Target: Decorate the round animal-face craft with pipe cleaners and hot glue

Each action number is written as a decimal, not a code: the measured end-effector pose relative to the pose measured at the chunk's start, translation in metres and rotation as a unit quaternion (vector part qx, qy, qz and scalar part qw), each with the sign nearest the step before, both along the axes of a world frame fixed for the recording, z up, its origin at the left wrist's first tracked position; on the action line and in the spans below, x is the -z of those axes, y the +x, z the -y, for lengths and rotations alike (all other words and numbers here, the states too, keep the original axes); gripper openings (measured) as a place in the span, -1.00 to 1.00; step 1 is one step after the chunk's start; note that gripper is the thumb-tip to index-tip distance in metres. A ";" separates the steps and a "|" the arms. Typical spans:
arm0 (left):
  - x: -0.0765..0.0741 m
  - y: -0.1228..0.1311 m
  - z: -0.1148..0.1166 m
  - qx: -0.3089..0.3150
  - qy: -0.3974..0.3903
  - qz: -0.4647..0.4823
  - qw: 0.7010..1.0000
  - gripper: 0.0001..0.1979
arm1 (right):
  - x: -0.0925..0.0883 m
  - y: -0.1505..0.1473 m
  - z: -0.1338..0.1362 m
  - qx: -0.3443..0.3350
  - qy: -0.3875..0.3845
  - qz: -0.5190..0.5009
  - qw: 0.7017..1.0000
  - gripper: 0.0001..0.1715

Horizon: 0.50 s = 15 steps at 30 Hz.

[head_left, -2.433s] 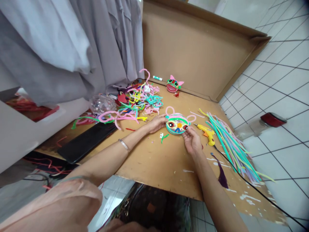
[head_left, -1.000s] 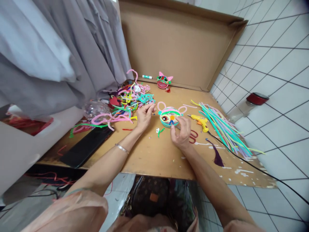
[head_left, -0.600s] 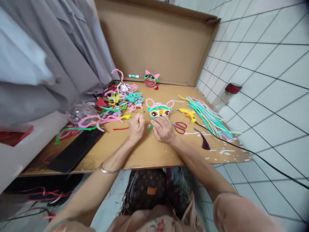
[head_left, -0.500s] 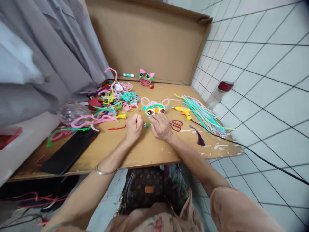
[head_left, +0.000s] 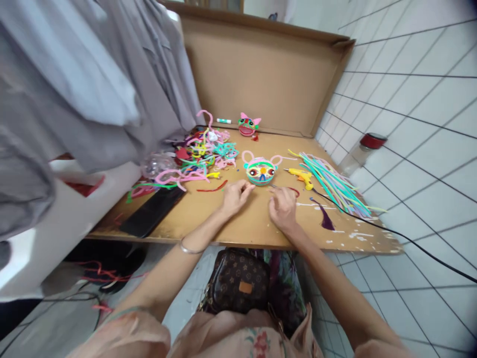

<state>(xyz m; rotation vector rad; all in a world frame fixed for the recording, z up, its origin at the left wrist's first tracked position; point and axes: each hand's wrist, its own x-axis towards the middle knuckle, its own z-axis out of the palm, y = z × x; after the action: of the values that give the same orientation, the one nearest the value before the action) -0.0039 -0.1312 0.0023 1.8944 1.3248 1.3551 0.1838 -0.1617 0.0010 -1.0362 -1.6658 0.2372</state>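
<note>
A small lion-like head of coloured pipe cleaners [head_left: 262, 173] with pink loop ears and big eyes sits upright on the table, just beyond my hands. My left hand [head_left: 236, 197] is closed at its lower left, thumb against curled fingers; whatever is in the pinch is hidden. My right hand [head_left: 283, 206] lies at its lower right with fingers curled down over the scissors [head_left: 295, 191]. Only part of their red handle and a thin dark tip show around those fingers, so a grip on them cannot be made out.
A yellow glue gun [head_left: 302, 177] with a black cord lies right, beside a bundle of pipe cleaners [head_left: 331, 181] and a purple tassel [head_left: 326, 219]. Tangled pipe cleaners [head_left: 208, 151] and a black phone-like slab [head_left: 154, 213] are left. A second head [head_left: 247, 125] stands near the cardboard [head_left: 261, 74].
My right hand has come away from the pipe-cleaner head toward the scissors, uncovering the head's lower face. My left hand has turned from a fist to a pinch. The view has swung left.
</note>
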 end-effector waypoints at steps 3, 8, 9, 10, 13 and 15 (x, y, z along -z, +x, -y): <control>0.000 -0.001 -0.002 -0.045 -0.001 -0.049 0.998 -0.61 | -0.001 0.017 -0.013 0.064 -0.016 0.040 0.997 -0.81; 0.003 -0.002 -0.008 -0.025 -0.045 -0.078 0.996 -0.54 | 0.004 0.050 -0.030 0.177 0.005 0.207 0.962 -0.79; 0.004 -0.003 -0.008 -0.030 -0.046 -0.067 0.996 -0.56 | 0.006 0.054 -0.033 0.188 0.004 0.226 0.956 -0.79; 0.004 -0.003 -0.008 -0.035 -0.038 -0.051 0.997 -0.61 | 0.009 0.058 -0.035 0.192 0.001 0.245 0.950 -0.78; 0.003 -0.005 -0.007 -0.019 0.012 -0.011 1.000 -0.84 | 0.016 0.060 -0.039 0.207 0.000 0.279 0.938 -0.77; 0.002 -0.006 -0.008 -0.014 0.023 -0.015 1.000 -0.84 | 0.019 0.057 -0.041 0.209 -0.007 0.313 0.927 -0.75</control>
<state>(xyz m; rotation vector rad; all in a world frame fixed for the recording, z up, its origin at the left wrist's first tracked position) -0.0102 -0.1235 0.0001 1.9407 1.3515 1.3871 0.2411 -0.1209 -0.0177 -1.5558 -1.9353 -0.4068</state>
